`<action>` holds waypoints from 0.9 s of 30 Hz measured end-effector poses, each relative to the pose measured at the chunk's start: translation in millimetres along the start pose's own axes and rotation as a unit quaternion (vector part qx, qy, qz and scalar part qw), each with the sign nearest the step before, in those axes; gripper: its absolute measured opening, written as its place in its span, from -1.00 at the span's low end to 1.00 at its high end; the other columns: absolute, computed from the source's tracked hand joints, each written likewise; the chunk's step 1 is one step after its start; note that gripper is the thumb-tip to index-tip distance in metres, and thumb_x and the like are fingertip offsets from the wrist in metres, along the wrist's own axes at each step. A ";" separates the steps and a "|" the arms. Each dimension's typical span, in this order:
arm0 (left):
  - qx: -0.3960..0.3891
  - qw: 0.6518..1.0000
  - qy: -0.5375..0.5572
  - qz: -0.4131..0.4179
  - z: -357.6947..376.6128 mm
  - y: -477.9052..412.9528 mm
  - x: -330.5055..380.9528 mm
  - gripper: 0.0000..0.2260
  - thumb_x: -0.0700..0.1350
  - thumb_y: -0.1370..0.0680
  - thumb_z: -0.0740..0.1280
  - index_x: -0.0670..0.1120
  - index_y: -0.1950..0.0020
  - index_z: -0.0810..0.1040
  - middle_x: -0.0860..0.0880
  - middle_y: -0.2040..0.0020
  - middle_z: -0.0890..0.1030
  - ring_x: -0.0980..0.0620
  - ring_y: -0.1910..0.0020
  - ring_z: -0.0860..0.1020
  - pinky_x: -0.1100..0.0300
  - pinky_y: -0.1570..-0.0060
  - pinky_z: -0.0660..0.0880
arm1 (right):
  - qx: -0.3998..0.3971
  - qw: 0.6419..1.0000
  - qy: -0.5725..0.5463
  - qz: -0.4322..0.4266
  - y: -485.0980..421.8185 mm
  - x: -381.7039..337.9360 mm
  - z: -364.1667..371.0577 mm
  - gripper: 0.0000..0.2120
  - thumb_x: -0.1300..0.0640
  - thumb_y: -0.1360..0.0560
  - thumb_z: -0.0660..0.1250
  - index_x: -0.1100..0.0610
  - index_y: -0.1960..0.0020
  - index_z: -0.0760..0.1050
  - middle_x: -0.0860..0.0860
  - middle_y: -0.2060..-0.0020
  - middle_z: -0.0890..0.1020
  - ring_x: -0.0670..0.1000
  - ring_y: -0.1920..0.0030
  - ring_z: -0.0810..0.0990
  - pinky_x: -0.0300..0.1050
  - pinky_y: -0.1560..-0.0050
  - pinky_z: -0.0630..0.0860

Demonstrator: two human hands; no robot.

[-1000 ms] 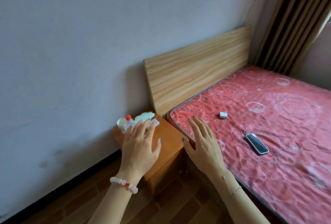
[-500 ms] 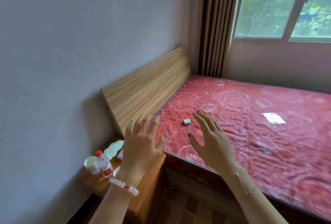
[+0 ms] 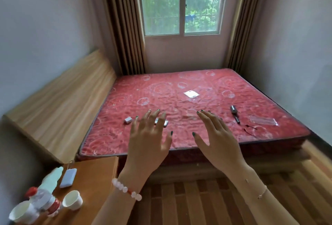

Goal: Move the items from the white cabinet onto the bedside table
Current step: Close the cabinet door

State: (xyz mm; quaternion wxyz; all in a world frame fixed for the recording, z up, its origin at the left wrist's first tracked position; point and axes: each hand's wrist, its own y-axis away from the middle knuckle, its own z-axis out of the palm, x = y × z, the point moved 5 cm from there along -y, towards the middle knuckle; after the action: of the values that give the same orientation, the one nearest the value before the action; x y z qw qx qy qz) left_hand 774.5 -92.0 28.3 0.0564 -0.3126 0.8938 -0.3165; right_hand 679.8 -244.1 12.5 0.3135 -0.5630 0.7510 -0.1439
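Note:
The wooden bedside table [image 3: 97, 174] stands at the lower left, beside the bed. On it lie a pale green object [image 3: 52, 178], a light blue flat case [image 3: 68, 178], a water bottle with a red cap [image 3: 43, 201] and two white paper cups [image 3: 72, 201] [image 3: 19, 213]. My left hand [image 3: 149, 138] and my right hand [image 3: 217, 138] hover open, fingers spread, over the near edge of the bed, holding nothing. The white cabinet is out of view.
A red mattress [image 3: 188, 99] fills the middle, with a wooden headboard [image 3: 59, 102] on its left. On the mattress lie a small white box [image 3: 128, 120], a phone [image 3: 166, 123] partly hidden by my left hand, a dark tool [image 3: 234, 112], a white square [image 3: 191, 94] and a clear bag [image 3: 263, 120]. Window and curtains behind.
The view has swung right from the wall and bedside table to face the bed and window. Both hands stayed open and empty, now over the mattress edge instead of the table.

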 end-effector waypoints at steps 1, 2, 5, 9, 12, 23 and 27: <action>-0.001 1.000 0.009 0.015 1.2 -2.0 11.9 -0.54 0.06 -0.47 0.13 -0.11 -0.29 0.45 -0.10 -0.26 0.52 -0.14 -0.29 0.44 -0.17 -0.26 0.33 | 0.016 1.000 0.015 0.014 5.0 7.0 -11.5 -0.45 -0.10 -0.45 0.22 0.14 -0.36 0.35 0.07 -0.31 0.47 0.11 -0.31 0.44 0.05 -0.23 0.43; -0.002 0.999 0.016 0.028 1.7 -4.7 24.0 -0.54 0.07 -0.47 0.13 -0.11 -0.29 0.45 -0.10 -0.26 0.53 -0.14 -0.29 0.45 -0.18 -0.25 0.36 | 0.031 0.999 0.028 0.028 9.7 14.3 -22.7 -0.46 -0.08 -0.43 0.25 0.15 -0.35 0.36 0.08 -0.30 0.48 0.13 -0.29 0.46 0.06 -0.20 0.45; 0.004 0.997 0.040 0.066 2.2 -14.8 61.5 -0.54 0.08 -0.48 0.13 -0.12 -0.28 0.48 -0.11 -0.24 0.54 -0.15 -0.27 0.47 -0.18 -0.22 0.41 | 0.056 0.994 0.065 0.065 26.8 38.0 -54.8 -0.46 -0.08 -0.44 0.25 0.14 -0.35 0.36 0.08 -0.30 0.48 0.13 -0.29 0.46 0.08 -0.15 0.49; 0.007 0.989 0.072 0.127 6.9 -32.0 124.2 -0.54 0.09 -0.50 0.12 -0.12 -0.30 0.47 -0.12 -0.26 0.53 -0.16 -0.28 0.46 -0.18 -0.25 0.38 | 0.082 0.983 0.122 0.113 54.5 76.0 -104.7 -0.45 -0.11 -0.44 0.24 0.11 -0.36 0.34 0.06 -0.30 0.48 0.11 -0.30 0.45 0.06 -0.18 0.46; 0.001 0.980 0.103 0.173 14.4 -42.2 185.1 -0.54 0.10 -0.51 0.11 -0.11 -0.31 0.45 -0.12 -0.28 0.52 -0.16 -0.30 0.45 -0.18 -0.26 0.37 | 0.097 0.970 0.159 0.157 84.2 112.5 -147.9 -0.44 -0.13 -0.43 0.23 0.10 -0.36 0.34 0.07 -0.28 0.50 0.13 -0.27 0.48 0.07 -0.18 0.41; -0.002 0.918 0.249 0.310 21.3 -46.5 467.0 -0.52 0.13 -0.55 0.05 -0.10 -0.31 0.47 -0.10 -0.30 0.51 -0.14 -0.32 0.43 -0.23 -0.23 0.39 | 0.148 0.913 0.247 0.288 213.3 251.4 -351.8 -0.39 -0.19 -0.47 -0.03 0.08 -0.44 0.23 0.04 -0.40 0.36 0.06 -0.41 0.30 0.08 -0.36 0.32; 0.002 0.901 0.263 0.345 21.4 -47.4 550.6 -0.52 0.12 -0.53 0.08 -0.08 -0.35 0.43 -0.09 -0.33 0.48 -0.13 -0.34 0.41 -0.19 -0.27 0.37 | 0.160 0.894 0.277 0.315 249.2 286.5 -412.3 -0.35 -0.19 -0.46 -0.08 0.13 -0.43 0.24 0.07 -0.41 0.35 0.06 -0.42 0.28 0.02 -0.41 0.23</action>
State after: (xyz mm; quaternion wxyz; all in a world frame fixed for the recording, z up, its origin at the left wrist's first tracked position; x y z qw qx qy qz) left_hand 366.1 -459.3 93.2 -0.0747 0.1103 0.9273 -0.3499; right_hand 182.0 -487.8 96.4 0.2075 -0.1765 0.9124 -0.3055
